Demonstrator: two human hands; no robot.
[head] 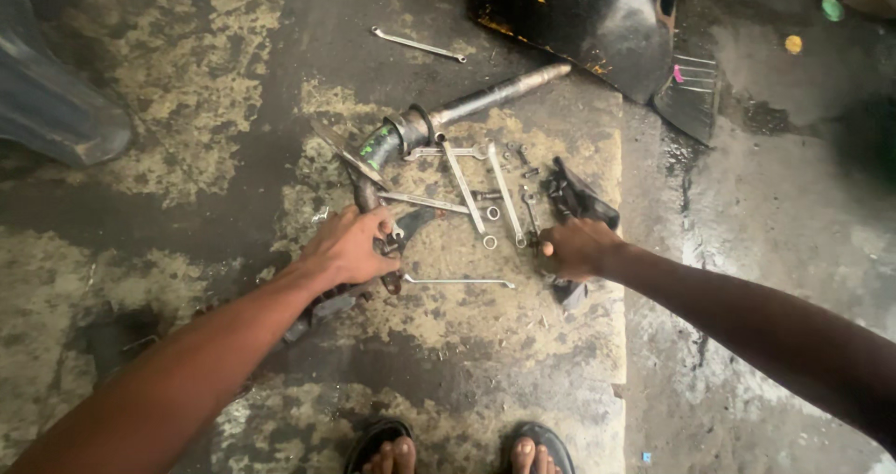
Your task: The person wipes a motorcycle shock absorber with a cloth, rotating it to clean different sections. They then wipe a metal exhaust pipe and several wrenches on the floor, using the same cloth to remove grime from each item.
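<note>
Head view: left hand [347,248] curled around dark tool [390,250], centre floor. Right hand [571,248] closed on small part; which part, cannot tell. Spanners [467,194] between hands; pipe [485,96] far.

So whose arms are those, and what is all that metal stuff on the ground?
The arms belong to one person. The camera sits on that person's head and looks down, so you see their own arms and, at the bottom, their toes in sandals. They reach over a worn piece of cardboard on a dirty, wet floor. On it lie several long silver spanners, some small bolts, and a grey metal pipe with a dark rubber end. One more spanner lies farther away. The left hand rests on a dark metal tool, fingers curled over it. The right hand is closed over something small and dark; I cannot tell what.
</note>
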